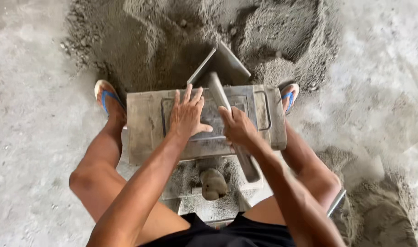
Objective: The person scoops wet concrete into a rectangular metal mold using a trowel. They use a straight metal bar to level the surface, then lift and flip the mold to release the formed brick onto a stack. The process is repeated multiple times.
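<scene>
A grey metal mould [145, 123] sits between the person's knees, and everything else is placed from it. The left hand [187, 115] lies flat on the mould's top plate [213, 120], fingers spread and released, palm pressing down near the middle. The right hand [236, 126] is just right of the left, also over the plate, clenched around the handle [218, 93] of a shovel. The handle runs slantwise across the mould, from the blade [225, 61] beyond the mould's far edge to the end that juts out past its near edge. The blade rests in a heap of grey sand [163, 41] just beyond the mould. A blue sandal [106, 98] touches the mould's far left corner, and another sandal [289, 95] stands at the far right corner. Just below the mould's near edge a grey stone [213, 184] lies on a sandy board [190, 180]. More sand [383, 215] lies well off to the near right.
</scene>
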